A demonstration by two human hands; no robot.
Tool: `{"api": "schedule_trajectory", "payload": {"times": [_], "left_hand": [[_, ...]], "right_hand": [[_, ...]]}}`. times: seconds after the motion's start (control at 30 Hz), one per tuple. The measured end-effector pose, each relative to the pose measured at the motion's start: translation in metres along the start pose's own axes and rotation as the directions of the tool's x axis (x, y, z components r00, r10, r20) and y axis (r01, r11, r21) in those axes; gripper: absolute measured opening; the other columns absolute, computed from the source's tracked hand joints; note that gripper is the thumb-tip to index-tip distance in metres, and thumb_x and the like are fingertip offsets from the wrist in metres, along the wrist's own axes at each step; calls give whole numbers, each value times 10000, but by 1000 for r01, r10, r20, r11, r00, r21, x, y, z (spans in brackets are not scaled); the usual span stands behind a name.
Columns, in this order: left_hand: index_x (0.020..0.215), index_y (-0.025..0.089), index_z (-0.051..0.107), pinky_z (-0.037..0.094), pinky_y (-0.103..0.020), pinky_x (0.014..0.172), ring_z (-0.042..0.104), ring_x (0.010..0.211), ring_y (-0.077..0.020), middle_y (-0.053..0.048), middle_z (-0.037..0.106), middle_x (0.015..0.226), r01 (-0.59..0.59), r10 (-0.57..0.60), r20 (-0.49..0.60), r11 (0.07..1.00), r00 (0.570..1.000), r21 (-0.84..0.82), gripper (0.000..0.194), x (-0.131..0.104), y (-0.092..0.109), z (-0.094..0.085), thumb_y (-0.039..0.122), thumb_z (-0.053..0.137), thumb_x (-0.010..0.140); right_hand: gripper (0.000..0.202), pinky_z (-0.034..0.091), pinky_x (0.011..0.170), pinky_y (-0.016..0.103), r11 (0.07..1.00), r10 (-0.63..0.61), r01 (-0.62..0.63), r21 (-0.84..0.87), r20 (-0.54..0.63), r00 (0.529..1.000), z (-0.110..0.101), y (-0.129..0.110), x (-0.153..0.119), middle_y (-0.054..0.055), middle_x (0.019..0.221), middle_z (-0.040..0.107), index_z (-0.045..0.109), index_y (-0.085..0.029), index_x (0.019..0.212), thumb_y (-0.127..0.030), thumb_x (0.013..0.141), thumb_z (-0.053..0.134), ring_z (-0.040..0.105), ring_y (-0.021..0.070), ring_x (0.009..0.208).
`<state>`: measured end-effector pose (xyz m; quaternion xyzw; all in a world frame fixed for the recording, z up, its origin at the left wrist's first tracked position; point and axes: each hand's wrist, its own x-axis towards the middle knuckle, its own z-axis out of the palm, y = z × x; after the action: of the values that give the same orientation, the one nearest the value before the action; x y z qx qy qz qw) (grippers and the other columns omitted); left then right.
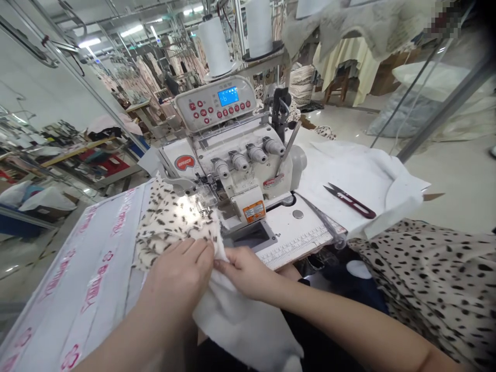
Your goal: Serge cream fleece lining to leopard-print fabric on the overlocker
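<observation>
A spotted plush fabric [166, 206] runs under the presser foot [203, 205] of an overlock sewing machine [248, 170], lit by its lamp. Its plain white side [244, 320] hangs down over the table's front edge. My left hand [182, 268] is closed on the fabric just in front of the foot, fingers bunched along its edge. Close beside it, my right hand [246, 271] pinches the same edge between thumb and fingers. Both hands nearly touch each other.
Dark-handled thread snips [351, 200] lie on white cloth [372, 170] right of the machine. Spotted fabric [437, 279] is heaped at the lower right. A control panel [215, 103] and thread cones [215, 46] stand above the machine. A printed plastic-covered table surface [89, 258] extends left.
</observation>
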<state>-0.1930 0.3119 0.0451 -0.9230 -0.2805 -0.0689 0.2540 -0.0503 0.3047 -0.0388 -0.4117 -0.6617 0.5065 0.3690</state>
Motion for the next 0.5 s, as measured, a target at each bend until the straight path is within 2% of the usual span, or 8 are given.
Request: {"api": "schedule_trajectory", "payload": {"times": [0.1,0.17,0.23,0.27,0.33,0.4,0.43,0.5], "left_hand": [[742,134,545,394,-315,554,460,606,-177,-35,486,648,24,-26,43,999,999,41,131,7,-6,2,64,439,774],[736,141,533,398,-325,570,468,619,-182,-34,484,652,66,-66,25,998,997,16,104,10,-6,2,94,456,789],[842,139,539,428,-333,648,509,714,-191,-48,527,742,159,-165,-44,980,985,-117,64,5,-3,1,161,487,812],[932,139,529,437,-343,709,521,796,-201,-64,544,824,237,-259,-88,950,962,-203,132,0,-1,0,201,508,817],[1087,148,467,423,-379,809,493,936,-229,-99,525,977,434,-498,-130,836,858,-337,324,-17,7,-1,281,551,805],[1114,161,427,407,-420,816,459,955,-250,-110,489,1003,620,-696,-99,688,712,-378,415,-36,15,0,358,578,781],[1089,167,425,406,-427,800,453,934,-249,-105,479,979,676,-751,-73,628,656,-385,416,-44,18,2,389,581,773],[1007,181,438,407,-427,787,453,910,-238,-85,472,934,721,-793,-11,559,609,-409,361,-57,23,7,417,575,770]], "right_hand": [[284,338,545,197,998,-48,47,-44,-19,999,-6,-1,12,-42,558,434,499,-152,627,-298,866,448,418,94,566],[236,375,616,210,991,-119,115,-69,-52,992,-9,-2,17,-23,651,503,529,-151,656,-250,860,464,478,110,650],[208,394,681,224,983,-169,163,-81,-79,982,-11,-3,17,0,751,547,557,-150,691,-242,859,476,506,124,726],[218,396,675,225,985,-159,153,-83,-79,984,-13,-4,16,6,756,553,561,-148,698,-261,863,475,508,126,721],[262,380,593,214,993,-65,60,-102,-49,997,-15,-7,9,4,682,543,551,-143,686,-315,866,467,495,120,642],[297,335,514,203,990,33,-34,-140,-12,999,-17,-10,0,-8,591,504,517,-143,639,-341,855,469,464,112,567],[302,319,497,201,986,57,-56,-154,3,998,-18,-11,-4,-11,573,492,503,-145,624,-343,850,471,456,109,551],[321,301,482,201,983,80,-75,-166,26,996,-16,-12,-10,-15,551,473,477,-149,598,-352,847,465,440,104,527]]}}
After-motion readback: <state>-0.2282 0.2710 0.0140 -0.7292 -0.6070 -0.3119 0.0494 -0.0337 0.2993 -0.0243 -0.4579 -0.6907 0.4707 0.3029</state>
